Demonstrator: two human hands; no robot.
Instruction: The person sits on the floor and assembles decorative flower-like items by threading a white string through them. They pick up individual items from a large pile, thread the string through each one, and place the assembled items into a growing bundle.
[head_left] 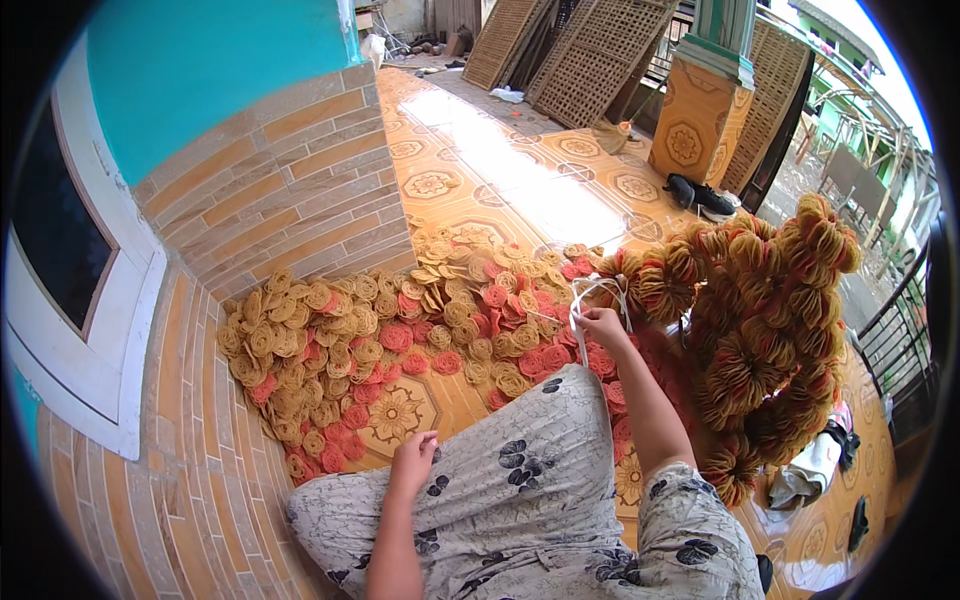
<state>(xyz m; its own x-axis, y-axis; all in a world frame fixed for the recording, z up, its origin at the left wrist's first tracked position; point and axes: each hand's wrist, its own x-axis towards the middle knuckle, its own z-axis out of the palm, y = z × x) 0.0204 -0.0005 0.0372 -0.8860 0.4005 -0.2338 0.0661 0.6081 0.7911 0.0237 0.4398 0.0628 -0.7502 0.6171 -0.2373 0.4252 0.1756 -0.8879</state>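
My right hand (603, 328) pinches a looped white plastic string (583, 330) above a heap of discs. These are round, lacy, coiled discs that look like dried crackers, some tan (282, 325) and some pinkish red (543, 360). My left hand (413, 460) rests over my knee, its fingers curled together at the tips; whether something small is between them cannot be made out. Beside my right forearm stands a tall mass of strung cracker bunches (745, 365), fanned out in round clusters of tan and red.
A brick-tiled wall (270, 170) bounds the left side, with a white-framed window (130, 300). Woven bamboo racks (600, 65) lean at the back, near a tiled pillar (697, 120) with black shoes (697, 195) at its foot. A grey-white cloth (803, 470) lies at right.
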